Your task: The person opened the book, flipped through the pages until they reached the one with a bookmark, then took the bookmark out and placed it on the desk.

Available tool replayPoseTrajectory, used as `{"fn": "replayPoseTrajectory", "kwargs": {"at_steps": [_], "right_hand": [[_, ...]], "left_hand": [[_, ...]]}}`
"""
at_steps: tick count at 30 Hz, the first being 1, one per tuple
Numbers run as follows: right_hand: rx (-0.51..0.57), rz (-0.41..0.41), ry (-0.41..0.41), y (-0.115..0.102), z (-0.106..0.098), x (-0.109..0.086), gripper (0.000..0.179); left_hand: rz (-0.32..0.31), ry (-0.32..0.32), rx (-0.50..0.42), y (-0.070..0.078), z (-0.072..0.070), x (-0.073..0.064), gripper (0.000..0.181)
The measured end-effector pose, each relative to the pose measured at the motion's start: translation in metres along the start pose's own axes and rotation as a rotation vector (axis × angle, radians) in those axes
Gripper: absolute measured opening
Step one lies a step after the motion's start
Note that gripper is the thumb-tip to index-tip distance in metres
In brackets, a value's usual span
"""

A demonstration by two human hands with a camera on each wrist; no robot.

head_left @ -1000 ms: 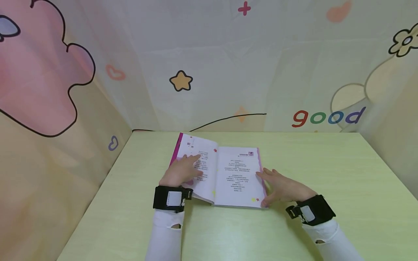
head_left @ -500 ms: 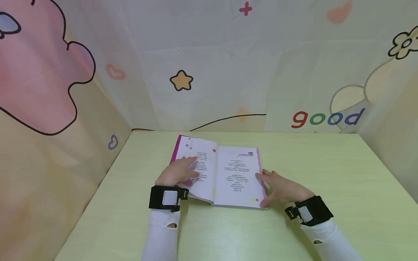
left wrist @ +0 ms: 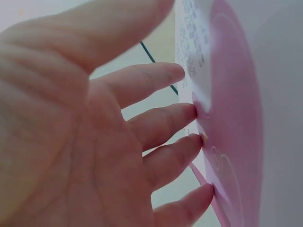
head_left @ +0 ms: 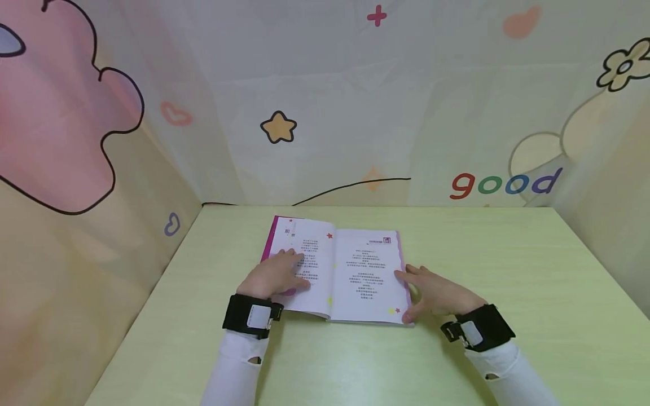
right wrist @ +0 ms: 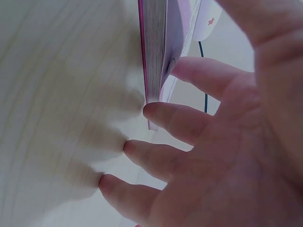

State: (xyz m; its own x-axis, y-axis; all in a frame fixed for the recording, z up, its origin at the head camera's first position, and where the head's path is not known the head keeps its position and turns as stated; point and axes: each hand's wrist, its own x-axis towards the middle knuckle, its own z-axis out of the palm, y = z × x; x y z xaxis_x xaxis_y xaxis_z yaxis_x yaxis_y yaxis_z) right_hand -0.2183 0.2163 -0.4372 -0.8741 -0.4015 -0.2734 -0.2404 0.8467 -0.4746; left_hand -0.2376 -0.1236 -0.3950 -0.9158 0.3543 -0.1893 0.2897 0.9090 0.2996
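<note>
A book (head_left: 365,282) with a magenta cover lies open on the table, printed text and small stars on its white pages. My left hand (head_left: 269,274) rests on the left page (head_left: 306,237), its fingers spread. In the left wrist view the fingertips (left wrist: 191,111) touch a pink patch of that page. My right hand (head_left: 440,290) is at the book's right edge, thumb near the lower corner and index finger on the page margin. The right wrist view has the index and middle fingers at the thick page block (right wrist: 155,56), while the other fingertips (right wrist: 108,182) touch the table.
The pale wooden table (head_left: 325,366) extends around the book on all sides. Behind it hangs a printed curtain (head_left: 335,101) with a star and the word "good". Black straps (head_left: 249,316) with small devices sit on both wrists, over white sleeves.
My left hand has slid slightly left and toward me. The left page has sunk flatter, its far edge lower in view. My right hand has stayed nearly still at the right edge.
</note>
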Motion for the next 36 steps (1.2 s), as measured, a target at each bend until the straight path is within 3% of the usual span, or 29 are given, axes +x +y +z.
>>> {"fn": "replayPoseTrajectory", "kwargs": {"at_steps": [7, 17, 27, 36], "right_hand": [[0.003, 0.007, 0.003, 0.001, 0.0, 0.001, 0.101], [0.017, -0.046, 0.021, 0.001, 0.0, -0.003, 0.097], [0.039, -0.106, 0.054, -0.001, -0.003, -0.003, 0.089], [0.146, -0.099, 0.079, -0.003, -0.002, -0.003, 0.106]], "left_hand": [[-0.027, 0.012, 0.028, 0.005, 0.004, -0.002, 0.069], [-0.039, 0.088, 0.067, 0.014, 0.015, -0.004, 0.069], [-0.067, 0.102, 0.078, 0.017, 0.016, -0.003, 0.067], [-0.066, 0.106, 0.105, 0.014, 0.018, -0.002, 0.07]]}}
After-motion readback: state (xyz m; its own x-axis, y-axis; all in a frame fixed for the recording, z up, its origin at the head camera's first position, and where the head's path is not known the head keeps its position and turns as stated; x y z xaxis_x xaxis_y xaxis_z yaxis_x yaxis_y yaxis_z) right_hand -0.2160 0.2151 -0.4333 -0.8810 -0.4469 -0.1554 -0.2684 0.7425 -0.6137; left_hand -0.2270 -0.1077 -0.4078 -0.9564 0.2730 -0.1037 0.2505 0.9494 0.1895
